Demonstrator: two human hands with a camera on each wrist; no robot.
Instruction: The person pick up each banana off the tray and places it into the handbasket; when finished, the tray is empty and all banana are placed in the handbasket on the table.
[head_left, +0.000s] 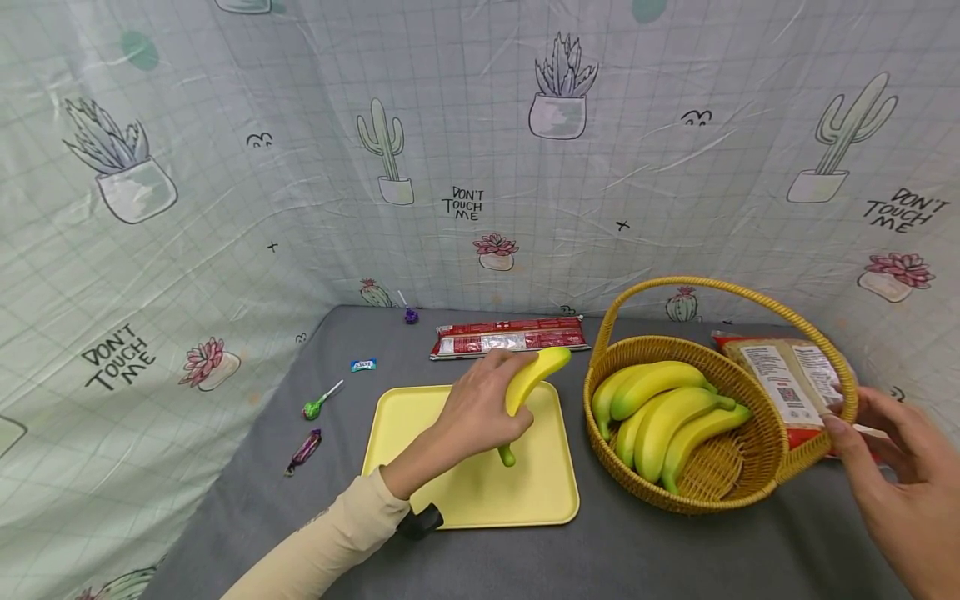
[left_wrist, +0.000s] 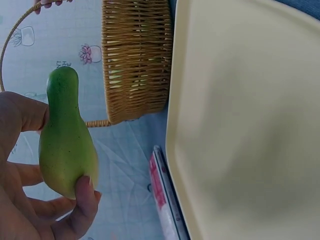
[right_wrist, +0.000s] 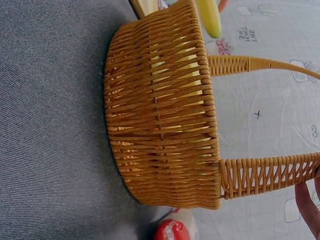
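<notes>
My left hand (head_left: 480,417) grips a yellow-green banana (head_left: 532,379) just above the far right part of a yellow tray (head_left: 480,492). In the left wrist view the banana (left_wrist: 67,145) lies between thumb and fingers, with the tray (left_wrist: 250,125) to the right. A wicker basket (head_left: 750,492) right of the tray holds several bananas (head_left: 667,408). My right hand (head_left: 892,475) pinches the basket's handle (head_left: 712,285) near its right base. The right wrist view shows the basket (right_wrist: 160,120) from the side and my fingertips (right_wrist: 307,205) at the handle (right_wrist: 270,175).
A grey cloth covers the table. A red packet (head_left: 510,336) lies behind the tray, and another packet (head_left: 787,379) lies behind the basket. A green lollipop (head_left: 315,406), a purple sweet (head_left: 303,450) and a blue sweet (head_left: 363,364) lie left of the tray. A cactus-print sheet walls the back.
</notes>
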